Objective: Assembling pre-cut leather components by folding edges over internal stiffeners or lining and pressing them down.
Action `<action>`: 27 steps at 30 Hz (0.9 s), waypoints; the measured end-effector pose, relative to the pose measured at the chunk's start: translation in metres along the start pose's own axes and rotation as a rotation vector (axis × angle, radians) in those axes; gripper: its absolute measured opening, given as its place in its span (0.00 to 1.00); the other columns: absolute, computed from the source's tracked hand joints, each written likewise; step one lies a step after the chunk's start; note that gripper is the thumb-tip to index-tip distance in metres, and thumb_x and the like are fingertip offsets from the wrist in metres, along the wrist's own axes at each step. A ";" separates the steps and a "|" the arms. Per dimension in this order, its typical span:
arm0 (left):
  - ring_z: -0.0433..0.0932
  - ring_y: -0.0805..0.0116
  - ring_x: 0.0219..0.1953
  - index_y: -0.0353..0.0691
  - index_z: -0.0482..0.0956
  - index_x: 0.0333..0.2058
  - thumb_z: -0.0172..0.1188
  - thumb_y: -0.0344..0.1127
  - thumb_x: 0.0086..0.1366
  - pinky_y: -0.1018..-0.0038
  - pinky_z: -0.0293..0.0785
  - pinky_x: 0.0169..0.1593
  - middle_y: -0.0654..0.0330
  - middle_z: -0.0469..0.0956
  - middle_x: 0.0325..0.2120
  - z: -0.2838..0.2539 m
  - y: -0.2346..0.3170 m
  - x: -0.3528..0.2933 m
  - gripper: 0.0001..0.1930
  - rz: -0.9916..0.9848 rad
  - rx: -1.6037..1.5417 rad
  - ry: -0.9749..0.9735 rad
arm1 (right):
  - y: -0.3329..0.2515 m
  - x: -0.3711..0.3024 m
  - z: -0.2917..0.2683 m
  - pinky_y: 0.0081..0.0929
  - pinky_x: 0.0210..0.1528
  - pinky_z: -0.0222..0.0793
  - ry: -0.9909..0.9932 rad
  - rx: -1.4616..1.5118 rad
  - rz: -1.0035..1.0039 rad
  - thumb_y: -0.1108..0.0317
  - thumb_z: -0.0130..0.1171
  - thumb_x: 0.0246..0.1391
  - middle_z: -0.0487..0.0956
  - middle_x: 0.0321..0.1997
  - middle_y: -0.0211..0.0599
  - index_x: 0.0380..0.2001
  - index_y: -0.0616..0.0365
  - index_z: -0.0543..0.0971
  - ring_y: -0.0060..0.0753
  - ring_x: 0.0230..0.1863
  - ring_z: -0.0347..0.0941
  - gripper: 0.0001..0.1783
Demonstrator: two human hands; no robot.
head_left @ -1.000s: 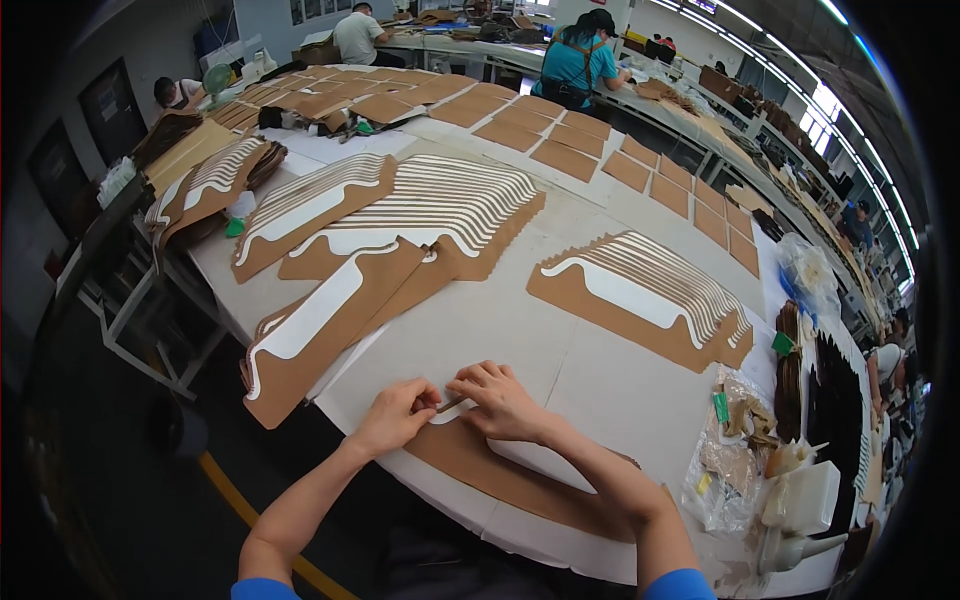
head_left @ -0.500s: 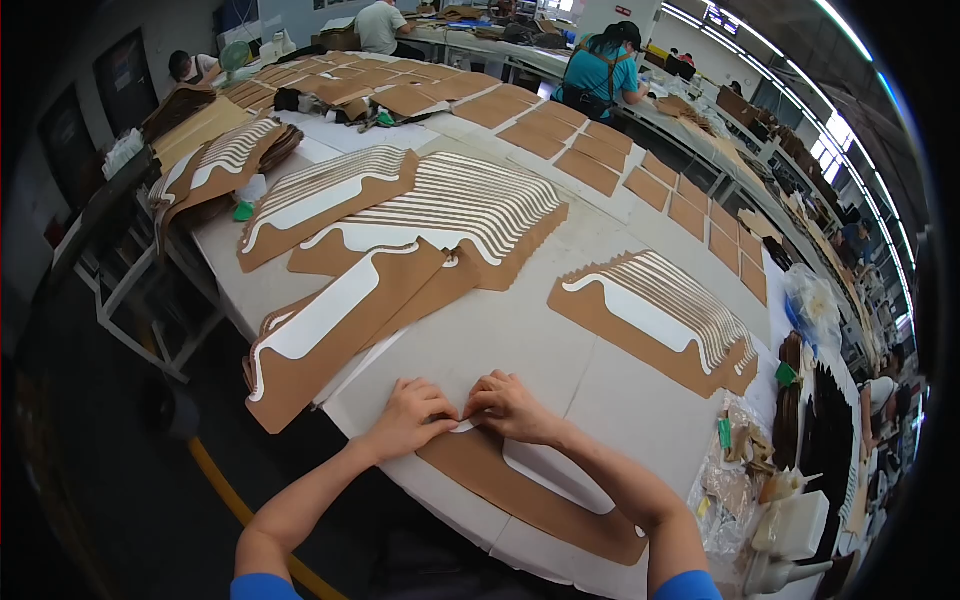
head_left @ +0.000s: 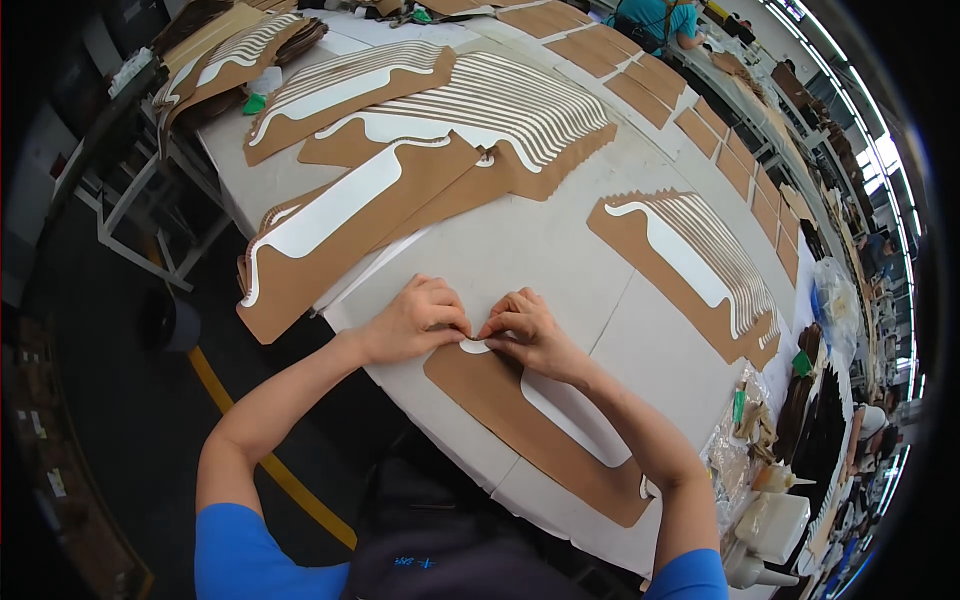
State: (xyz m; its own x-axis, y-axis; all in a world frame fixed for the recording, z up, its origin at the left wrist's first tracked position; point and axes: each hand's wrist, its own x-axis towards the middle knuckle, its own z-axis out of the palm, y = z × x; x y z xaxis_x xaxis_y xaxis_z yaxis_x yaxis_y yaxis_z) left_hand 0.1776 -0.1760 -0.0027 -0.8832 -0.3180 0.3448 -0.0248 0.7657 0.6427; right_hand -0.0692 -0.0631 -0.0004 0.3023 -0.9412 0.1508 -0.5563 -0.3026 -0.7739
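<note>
In front of me on the pale tabletop lies a brown leather-like panel point(head_left: 480, 415), set slantwise, with a long white patch point(head_left: 572, 418) along its far side. My left hand point(head_left: 418, 322) pinches the upper left end of this panel, beside a small white rounded edge. Close against it, my right hand point(head_left: 532, 337) pinches the same end, fingertips nearly touching the left ones. What exactly lies between the fingertips is hidden. The right forearm passes over the panel's far side and covers part of it.
Fanned stacks of similar brown and white panels point(head_left: 348, 212) lie at the left, some past the table edge. Another fan point(head_left: 668, 288) lies to the right. Brown rectangles point(head_left: 645, 95) line the far side. A white plastic bottle point(head_left: 773, 527) and plastic bags stand at right.
The view has tilted lower, so the table appears higher in the picture and more of my arms shows. Both hands stay pinched at the same end of the panel.
</note>
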 end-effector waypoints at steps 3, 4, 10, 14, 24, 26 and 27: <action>0.77 0.68 0.47 0.49 0.86 0.36 0.69 0.34 0.64 0.65 0.64 0.60 0.70 0.81 0.36 0.003 0.000 -0.003 0.02 -0.016 -0.004 0.005 | 0.000 -0.001 0.002 0.37 0.59 0.60 -0.006 -0.016 -0.005 0.73 0.71 0.54 0.78 0.45 0.25 0.37 0.46 0.89 0.36 0.52 0.67 0.09; 0.77 0.68 0.47 0.49 0.86 0.36 0.69 0.34 0.64 0.65 0.64 0.60 0.70 0.81 0.36 0.003 0.001 -0.004 0.02 -0.022 -0.006 0.003 | -0.001 -0.002 0.003 0.36 0.59 0.59 -0.017 -0.011 0.008 0.74 0.70 0.54 0.79 0.46 0.24 0.37 0.45 0.89 0.36 0.52 0.67 0.09; 0.77 0.69 0.47 0.48 0.86 0.36 0.69 0.33 0.64 0.66 0.64 0.60 0.70 0.81 0.37 0.001 0.002 -0.005 0.02 0.031 0.003 -0.009 | 0.001 -0.009 -0.002 0.34 0.59 0.59 -0.051 -0.005 -0.025 0.80 0.66 0.52 0.78 0.46 0.23 0.41 0.44 0.90 0.36 0.52 0.67 0.18; 0.78 0.68 0.46 0.46 0.87 0.37 0.68 0.31 0.64 0.66 0.68 0.59 0.70 0.81 0.38 0.000 -0.002 -0.006 0.04 0.101 0.008 -0.017 | 0.002 -0.010 -0.003 0.35 0.58 0.61 -0.056 -0.023 -0.067 0.82 0.65 0.50 0.78 0.46 0.23 0.44 0.43 0.91 0.36 0.52 0.68 0.22; 0.78 0.63 0.46 0.43 0.85 0.40 0.69 0.28 0.56 0.61 0.70 0.59 0.64 0.80 0.41 -0.004 0.019 -0.005 0.11 0.333 0.372 0.069 | -0.003 -0.011 0.008 0.41 0.59 0.66 -0.005 -0.246 -0.298 0.82 0.66 0.43 0.78 0.49 0.31 0.51 0.47 0.87 0.41 0.53 0.71 0.29; 0.78 0.62 0.47 0.43 0.85 0.42 0.70 0.29 0.57 0.60 0.70 0.60 0.63 0.80 0.42 0.014 0.030 -0.016 0.13 0.179 0.324 0.117 | -0.009 -0.008 0.009 0.41 0.58 0.67 -0.011 -0.261 -0.286 0.82 0.67 0.44 0.78 0.50 0.32 0.51 0.48 0.86 0.42 0.52 0.71 0.28; 0.78 0.60 0.49 0.42 0.84 0.44 0.72 0.30 0.57 0.59 0.69 0.60 0.63 0.80 0.43 0.022 0.034 -0.019 0.15 0.030 0.271 0.170 | -0.008 -0.006 0.005 0.41 0.58 0.67 0.022 -0.081 -0.180 0.82 0.67 0.46 0.79 0.50 0.33 0.49 0.48 0.87 0.43 0.52 0.71 0.26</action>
State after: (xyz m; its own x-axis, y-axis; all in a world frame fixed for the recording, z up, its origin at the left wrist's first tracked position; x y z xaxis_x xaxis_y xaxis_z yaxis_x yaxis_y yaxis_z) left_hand 0.1831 -0.1315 -0.0021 -0.7951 -0.3641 0.4850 -0.1438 0.8901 0.4326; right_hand -0.0626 -0.0547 0.0017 0.3863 -0.8734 0.2966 -0.5552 -0.4770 -0.6814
